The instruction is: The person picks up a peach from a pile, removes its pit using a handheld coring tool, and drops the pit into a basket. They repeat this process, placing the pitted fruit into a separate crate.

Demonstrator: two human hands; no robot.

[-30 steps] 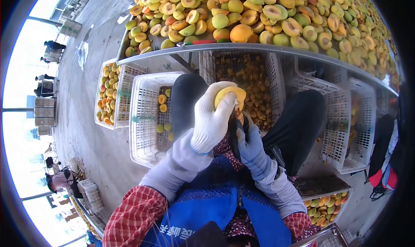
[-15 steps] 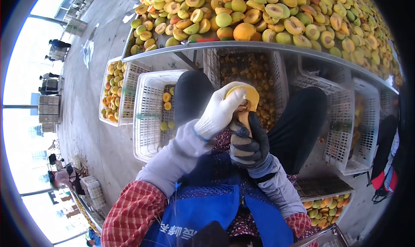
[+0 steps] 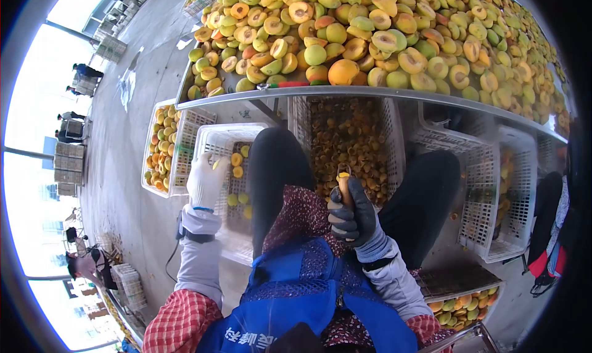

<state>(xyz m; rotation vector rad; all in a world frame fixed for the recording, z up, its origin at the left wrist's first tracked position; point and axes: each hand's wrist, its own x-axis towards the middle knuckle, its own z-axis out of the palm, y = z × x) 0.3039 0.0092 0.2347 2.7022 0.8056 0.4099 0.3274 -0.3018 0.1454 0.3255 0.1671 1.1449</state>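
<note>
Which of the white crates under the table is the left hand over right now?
The nearly empty crate holding a few fruit halves, beside the left knee; the left hand hangs over it. Its left neighbour is far fuller.

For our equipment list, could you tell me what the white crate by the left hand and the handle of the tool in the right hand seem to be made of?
The white crate looks like moulded plastic: glossy, with a regular lattice of holes. The tool handle in the right hand looks like wood, tan and matte, though glove and blur leave that open. The left hand hangs over the crate.

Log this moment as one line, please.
left hand: over white crate, fruit half at fingertips | right hand: gripping pitting tool | pit crate: between knees
</note>
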